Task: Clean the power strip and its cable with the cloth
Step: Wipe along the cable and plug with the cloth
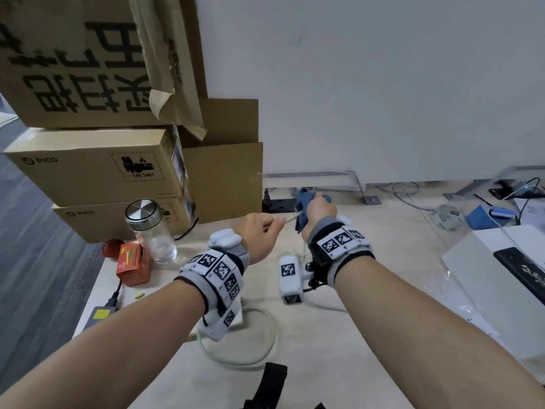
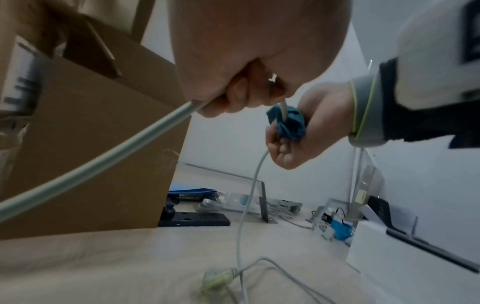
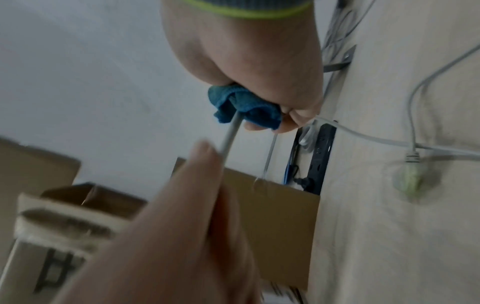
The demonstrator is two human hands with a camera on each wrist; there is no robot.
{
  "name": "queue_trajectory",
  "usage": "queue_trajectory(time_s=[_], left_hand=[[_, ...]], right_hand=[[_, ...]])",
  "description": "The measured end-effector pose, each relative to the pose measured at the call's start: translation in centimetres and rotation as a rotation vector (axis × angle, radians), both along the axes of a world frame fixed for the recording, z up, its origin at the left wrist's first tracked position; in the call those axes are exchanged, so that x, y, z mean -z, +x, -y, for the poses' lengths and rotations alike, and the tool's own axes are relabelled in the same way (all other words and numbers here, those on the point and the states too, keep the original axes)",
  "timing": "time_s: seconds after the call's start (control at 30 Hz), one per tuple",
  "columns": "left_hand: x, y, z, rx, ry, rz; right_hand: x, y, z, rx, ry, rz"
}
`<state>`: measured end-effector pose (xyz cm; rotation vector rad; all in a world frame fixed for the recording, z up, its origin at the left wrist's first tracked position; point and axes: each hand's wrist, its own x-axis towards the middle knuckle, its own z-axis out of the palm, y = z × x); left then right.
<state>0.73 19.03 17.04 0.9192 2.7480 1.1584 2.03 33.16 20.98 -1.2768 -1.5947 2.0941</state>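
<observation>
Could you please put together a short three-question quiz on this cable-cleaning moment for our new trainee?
1. True or false: the right hand holds the blue cloth wrapped around the pale cable.
2. What does the left hand do? A) rests flat on the table B) grips the cable beside the cloth C) holds the glass jar
3. Fill in: the black power strip lies on the table next to a cardboard ____.

Key: 1 true; 2 B; 3 box.
</observation>
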Motion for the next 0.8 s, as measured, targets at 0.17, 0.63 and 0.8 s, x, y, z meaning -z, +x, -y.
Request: queue_trajectory(time_s=[0.17, 0.63, 0.8], left_hand=[[0.4, -0.5, 1.2, 0.101, 0.056, 0.081], [-1.4, -0.7, -3.0, -0.038, -0.204, 0.123], [0.0, 0.0, -1.1, 0.067, -0.181, -0.025]], right_hand=[[0.4, 0.1, -2.3, 0.037, 0.081, -0.018], [3.0, 0.3, 3.2, 0.022, 0.043, -0.035], [2.1, 0.5, 0.3, 0.03, -0.058, -0.086]])
